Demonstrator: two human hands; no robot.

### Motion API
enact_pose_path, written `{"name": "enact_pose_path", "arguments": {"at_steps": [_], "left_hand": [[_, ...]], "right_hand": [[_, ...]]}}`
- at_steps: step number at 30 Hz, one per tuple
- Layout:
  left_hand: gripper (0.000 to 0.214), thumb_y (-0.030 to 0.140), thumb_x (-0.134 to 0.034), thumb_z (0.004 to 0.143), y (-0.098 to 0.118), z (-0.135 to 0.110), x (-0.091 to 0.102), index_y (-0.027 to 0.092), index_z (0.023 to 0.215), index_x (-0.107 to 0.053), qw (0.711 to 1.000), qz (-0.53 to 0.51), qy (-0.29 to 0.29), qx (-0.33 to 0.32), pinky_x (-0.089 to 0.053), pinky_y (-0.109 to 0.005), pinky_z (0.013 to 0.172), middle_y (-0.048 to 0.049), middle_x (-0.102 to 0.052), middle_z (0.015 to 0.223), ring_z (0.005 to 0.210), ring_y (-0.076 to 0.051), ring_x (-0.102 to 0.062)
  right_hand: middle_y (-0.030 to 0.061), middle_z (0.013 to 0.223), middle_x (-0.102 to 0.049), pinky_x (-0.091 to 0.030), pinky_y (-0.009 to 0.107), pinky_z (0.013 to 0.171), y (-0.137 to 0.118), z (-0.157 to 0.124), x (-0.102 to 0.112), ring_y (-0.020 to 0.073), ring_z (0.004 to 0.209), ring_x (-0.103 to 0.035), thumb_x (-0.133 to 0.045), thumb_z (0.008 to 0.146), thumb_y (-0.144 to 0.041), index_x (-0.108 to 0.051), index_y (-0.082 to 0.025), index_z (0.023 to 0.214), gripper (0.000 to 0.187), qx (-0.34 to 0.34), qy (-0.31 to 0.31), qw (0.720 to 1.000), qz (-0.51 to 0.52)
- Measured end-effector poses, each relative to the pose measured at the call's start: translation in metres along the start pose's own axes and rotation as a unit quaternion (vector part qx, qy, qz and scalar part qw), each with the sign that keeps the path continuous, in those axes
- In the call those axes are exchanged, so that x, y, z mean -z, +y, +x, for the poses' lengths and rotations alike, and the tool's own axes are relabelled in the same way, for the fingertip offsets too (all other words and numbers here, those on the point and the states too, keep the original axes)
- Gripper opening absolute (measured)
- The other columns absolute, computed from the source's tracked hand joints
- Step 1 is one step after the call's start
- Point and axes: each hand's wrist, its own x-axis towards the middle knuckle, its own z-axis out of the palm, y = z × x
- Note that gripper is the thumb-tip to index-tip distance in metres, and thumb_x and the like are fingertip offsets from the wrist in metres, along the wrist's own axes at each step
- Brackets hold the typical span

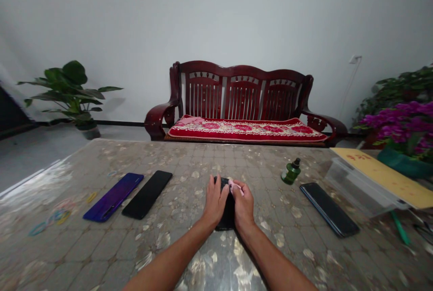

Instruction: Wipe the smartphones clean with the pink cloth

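Note:
A black phone (227,210) lies flat on the patterned table (203,164) right in front of me, mostly covered by both hands. My left hand (215,203) rests on its left side with the fingers laid flat over it. My right hand (242,205) is on its right side, fingers pinched on a small pink thing (234,186) pressed near the phone's far end. I cannot make out what the pink thing is.
A purple phone (114,196) and a black phone (148,193) lie to the left, with coloured rubber bands (56,219) beyond them. A green bottle (291,172), another dark phone (329,208) and a clear box with a yellow lid (372,180) are on the right. A wooden bench (241,101) stands behind.

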Motion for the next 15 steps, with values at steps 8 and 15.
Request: {"name": "enact_pose_path", "arguments": {"at_steps": [8, 15], "left_hand": [[0.029, 0.032, -0.063, 0.083, -0.010, 0.009, -0.004, 0.026, 0.111, -0.063, 0.994, 0.093, -0.055, -0.020, 0.011, -0.045, 0.117, -0.0099, -0.045, 0.149, 0.151, -0.025, -0.008], [0.022, 0.038, -0.055, 0.091, -0.016, 0.002, -0.003, 0.031, 0.108, -0.066, 0.957, 0.260, -0.088, -0.097, 0.010, -0.057, 0.116, -0.0072, -0.051, 0.145, 0.150, -0.031, -0.008]], "right_hand": [[0.0016, 0.084, -0.070, -0.048, 0.029, 0.078, 0.000, 0.002, -0.001, 0.0180, 0.082, -0.063, -0.071, 0.069, -0.042, -0.067, -0.016, 0.091, 0.035, 0.018, 0.017, 1.000, -0.006], [0.0002, 0.080, -0.069, -0.048, 0.028, 0.075, 0.003, 0.005, -0.001, 0.0174, 0.079, -0.062, -0.071, 0.069, -0.043, -0.066, -0.016, 0.091, 0.035, 0.014, 0.023, 1.000, -0.008]]}}
